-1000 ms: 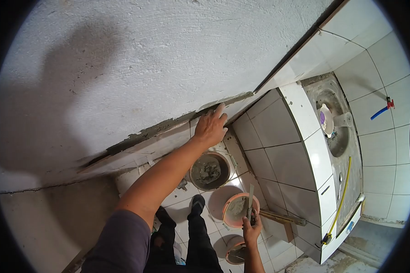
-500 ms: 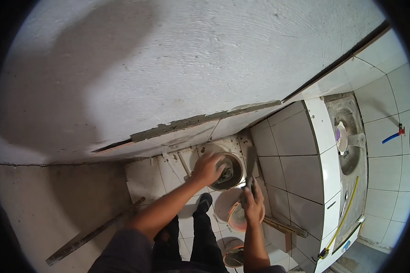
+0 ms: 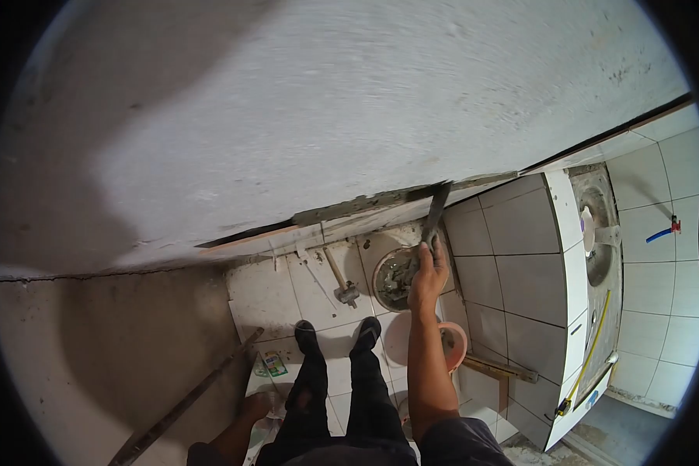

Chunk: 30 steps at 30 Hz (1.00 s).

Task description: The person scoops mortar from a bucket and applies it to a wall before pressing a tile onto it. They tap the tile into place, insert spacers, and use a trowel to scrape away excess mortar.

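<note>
My right hand [image 3: 429, 276] is wrapped around the handle of a trowel [image 3: 437, 211]. Its dark blade points up, with the tip at the strip of grey mortar [image 3: 365, 203] along the top edge of the wall tiles [image 3: 373, 223]. Below the wrist, a round bucket [image 3: 376, 289] with lumpy grey mortar [image 3: 397, 276] stands on the floor, partly covered by that hand. My left hand [image 3: 262, 405] hangs low beside my left leg; it is blurred and its fingers are not clear.
A hammer [image 3: 339, 273] lies on the tiled floor near a small green packet [image 3: 274, 363]. A pink bucket [image 3: 460, 342] stands behind my right forearm. A long bar [image 3: 186, 400] leans at left. On the right, a tiled counter holds a sink [image 3: 600, 264] and a yellow tape measure [image 3: 565, 406].
My left hand has left the mortar bucket and dropped to my left side. My right hand has raised the trowel to the mortar strip on the wall. The view has shifted.
</note>
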{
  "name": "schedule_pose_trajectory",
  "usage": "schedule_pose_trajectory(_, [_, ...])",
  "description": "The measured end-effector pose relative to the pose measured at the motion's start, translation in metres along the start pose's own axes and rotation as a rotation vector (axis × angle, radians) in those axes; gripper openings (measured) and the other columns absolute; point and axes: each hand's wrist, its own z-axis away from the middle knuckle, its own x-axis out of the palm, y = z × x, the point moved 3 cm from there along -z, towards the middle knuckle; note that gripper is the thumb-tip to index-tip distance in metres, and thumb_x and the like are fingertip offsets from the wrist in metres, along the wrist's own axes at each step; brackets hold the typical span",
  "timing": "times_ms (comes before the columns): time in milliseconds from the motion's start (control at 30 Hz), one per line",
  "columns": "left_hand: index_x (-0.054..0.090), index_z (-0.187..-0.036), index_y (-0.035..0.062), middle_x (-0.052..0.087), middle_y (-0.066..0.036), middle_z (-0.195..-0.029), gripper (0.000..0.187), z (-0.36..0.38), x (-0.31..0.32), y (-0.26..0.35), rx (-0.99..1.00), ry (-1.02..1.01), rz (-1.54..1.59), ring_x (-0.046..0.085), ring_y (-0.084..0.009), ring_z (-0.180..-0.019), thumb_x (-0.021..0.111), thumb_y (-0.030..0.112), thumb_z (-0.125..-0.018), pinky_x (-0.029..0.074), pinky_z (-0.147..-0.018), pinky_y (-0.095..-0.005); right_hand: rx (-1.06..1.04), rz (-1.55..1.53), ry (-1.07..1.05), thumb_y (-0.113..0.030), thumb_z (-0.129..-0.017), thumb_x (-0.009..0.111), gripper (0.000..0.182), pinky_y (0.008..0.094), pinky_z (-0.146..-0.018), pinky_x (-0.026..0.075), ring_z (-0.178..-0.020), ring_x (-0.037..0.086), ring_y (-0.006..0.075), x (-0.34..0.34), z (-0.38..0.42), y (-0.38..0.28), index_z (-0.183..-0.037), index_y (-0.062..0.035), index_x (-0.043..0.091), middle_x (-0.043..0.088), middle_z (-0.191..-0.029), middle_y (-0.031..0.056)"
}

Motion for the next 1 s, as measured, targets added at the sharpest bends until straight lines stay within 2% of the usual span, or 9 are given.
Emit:
schedule_pose_trajectory(100, [0.065, -0.095, 0.0044, 0.064, -0.017, -0.083, 0.042, -0.009, -0.022, -0.003, -0.039, 0.089, 0.172, 0.064, -0.0294, -0.079, 0.071, 0.037, -0.069, 0.050, -0.072, -0.0383, 0.033, 0.032, 0.009, -0.011, -0.088, 0.054, 0.025, 0.0197, -0.064, 0.041, -0.072, 0.050, 0.0059, 0.034, 0.033, -0.016, -0.110, 0.0021, 0.055, 0.057, -0.086, 0.0010])
schedule_pose_trajectory(200, [0.060, -0.103, 0.0000, 0.063, -0.022, -0.094, 0.046, -0.018, -0.053, 0.023, -0.027, 0.109, 0.270, 0.060, -0.0361, -0.091, 0.068, 0.033, -0.071, 0.049, -0.077, -0.0402, -0.061, 0.051, -0.043, -0.014, -0.088, 0.056, 0.033, 0.0205, -0.047, 0.038, -0.057, 0.048, 0.0050, 0.051, 0.051, 0.007, -0.119, -0.0003, 0.052, 0.054, -0.072, -0.0006])
schedule_pose_trajectory(567, [0.059, -0.104, -0.0030, 0.063, -0.023, -0.095, 0.050, -0.044, -0.066, 0.018, 0.137, 0.144, 0.422, 0.062, -0.0339, -0.091, 0.071, 0.031, -0.071, 0.049, -0.077, -0.0396, 0.263, -0.104, -0.197, -0.013, -0.089, 0.053, 0.037, 0.0211, -0.042, 0.040, -0.054, 0.051, 0.0069, 0.096, 0.128, 0.021, -0.124, -0.0024, 0.048, 0.055, -0.074, 0.0012])
schedule_pose_trajectory(633, [0.060, -0.103, -0.0026, 0.063, -0.022, -0.095, 0.048, -0.026, -0.086, 0.019, 0.154, 0.185, 0.418, 0.062, -0.0330, -0.090, 0.072, 0.030, -0.070, 0.049, -0.077, -0.0393, 0.101, -0.133, -0.185, -0.012, -0.089, 0.052, 0.038, 0.0212, -0.043, 0.040, -0.054, 0.051, 0.0074, 0.083, 0.128, 0.025, -0.125, -0.0025, 0.047, 0.055, -0.077, 0.0022])
schedule_pose_trajectory(667, [0.061, -0.101, -0.0019, 0.063, -0.021, -0.095, 0.046, -0.020, -0.089, 0.015, 0.104, 0.121, 0.398, 0.062, -0.0317, -0.090, 0.072, 0.030, -0.070, 0.049, -0.077, -0.0386, 0.062, -0.104, -0.140, -0.010, -0.088, 0.052, 0.039, 0.0208, -0.048, 0.042, -0.059, 0.053, 0.0077, 0.078, 0.125, 0.023, -0.126, -0.0019, 0.046, 0.055, -0.080, 0.0024])
schedule_pose_trajectory(700, [0.061, -0.099, -0.0011, 0.064, -0.021, -0.095, 0.044, -0.017, -0.088, 0.009, 0.055, 0.057, 0.379, 0.063, -0.0303, -0.090, 0.072, 0.030, -0.070, 0.049, -0.078, -0.0379, -0.133, 0.052, -0.153, -0.009, -0.087, 0.053, 0.041, 0.0209, -0.057, 0.045, -0.067, 0.056, 0.0096, 0.069, 0.116, 0.027, -0.127, -0.0003, 0.045, 0.055, -0.082, 0.0031])
schedule_pose_trajectory(800, [0.062, -0.096, 0.0002, 0.064, -0.018, -0.092, 0.041, -0.015, -0.077, -0.016, 0.056, 0.110, 0.301, 0.064, -0.0284, -0.087, 0.072, 0.031, -0.070, 0.049, -0.076, -0.0367, -0.292, 0.240, -0.074, -0.009, -0.084, 0.057, 0.042, 0.0257, -0.065, 0.046, -0.076, 0.058, 0.0169, 0.051, 0.088, 0.037, -0.124, 0.0001, 0.047, 0.057, -0.086, 0.0081])
schedule_pose_trajectory(867, [0.062, -0.096, 0.0005, 0.065, -0.018, -0.090, 0.041, -0.017, -0.070, -0.029, 0.039, 0.104, 0.289, 0.064, -0.0284, -0.085, 0.072, 0.032, -0.070, 0.050, -0.075, -0.0367, -0.677, 0.741, 0.028, -0.009, -0.080, 0.061, 0.042, 0.0320, -0.070, 0.047, -0.080, 0.059, 0.0278, 0.044, 0.073, 0.027, -0.120, -0.0010, 0.052, 0.058, -0.092, 0.0146])
schedule_pose_trajectory(1000, [0.062, -0.097, 0.0004, 0.065, -0.017, -0.084, 0.043, -0.016, -0.069, -0.029, 0.009, 0.115, 0.266, 0.064, -0.0290, -0.080, 0.071, 0.034, -0.071, 0.050, -0.072, -0.0372, -0.701, 0.836, -0.036, -0.005, -0.075, 0.061, 0.041, 0.0359, -0.074, 0.045, -0.084, 0.055, 0.0323, 0.029, 0.052, 0.028, -0.115, 0.0007, 0.053, 0.055, -0.095, 0.0169])
